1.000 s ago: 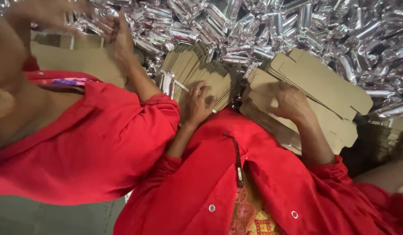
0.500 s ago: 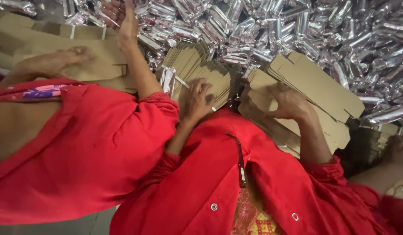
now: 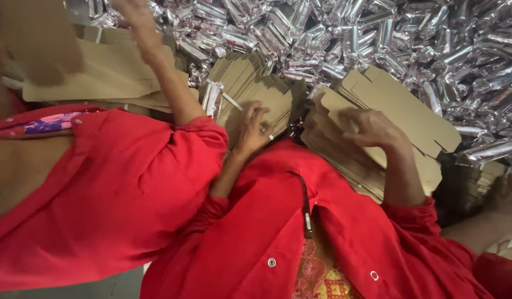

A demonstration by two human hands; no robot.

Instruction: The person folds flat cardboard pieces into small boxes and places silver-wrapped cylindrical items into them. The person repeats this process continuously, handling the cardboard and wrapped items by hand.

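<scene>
Head view: left hand [image 3: 251, 130] lies flat on one cardboard stack [image 3: 250, 88], right hand [image 3: 372, 130] curls over another [image 3: 399, 108]; nudged, either could slide into the foil packets [image 3: 377, 39].

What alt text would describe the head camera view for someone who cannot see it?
A person in a red garment rests the left hand on a fanned stack of flat brown cardboard blanks and the right hand on a second cardboard stack. Beyond lies a heap of silver foil-wrapped packets; a co-worker's arm reaches in at left.
</scene>
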